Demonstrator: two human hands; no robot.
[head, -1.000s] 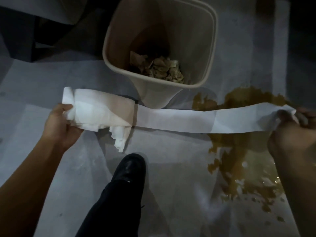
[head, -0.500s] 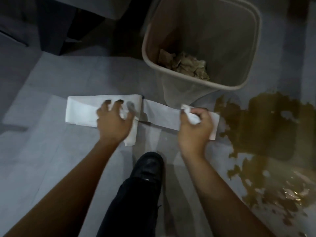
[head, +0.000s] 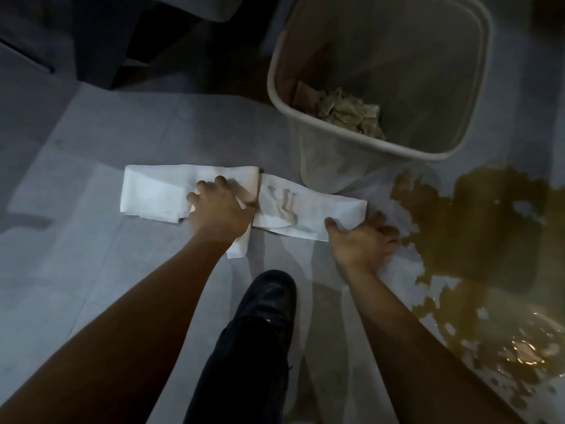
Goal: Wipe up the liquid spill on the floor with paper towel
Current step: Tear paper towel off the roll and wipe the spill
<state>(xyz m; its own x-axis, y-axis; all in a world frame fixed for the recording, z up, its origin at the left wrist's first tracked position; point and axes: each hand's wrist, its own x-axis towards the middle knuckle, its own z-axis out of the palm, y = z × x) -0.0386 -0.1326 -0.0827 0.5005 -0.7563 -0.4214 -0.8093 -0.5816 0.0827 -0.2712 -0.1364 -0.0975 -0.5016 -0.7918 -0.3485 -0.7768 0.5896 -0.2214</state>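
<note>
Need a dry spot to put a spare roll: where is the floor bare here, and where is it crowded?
Bare grey floor lies left of the white paper towel strip and the left hand, and between the strip and the dark furniture beyond. Crowded on the right: beige plastic bin, brown liquid spill and right hand sit close together.

Spill (head: 489, 228) runs off right edge; bin (head: 397, 56) cropped above.

The bin (head: 397, 56) blocked the far edge of the floor (head: 91, 255) beside the spill (head: 489, 228); the paper towel (head: 153, 191) spanned the middle; the left side lay open.
</note>
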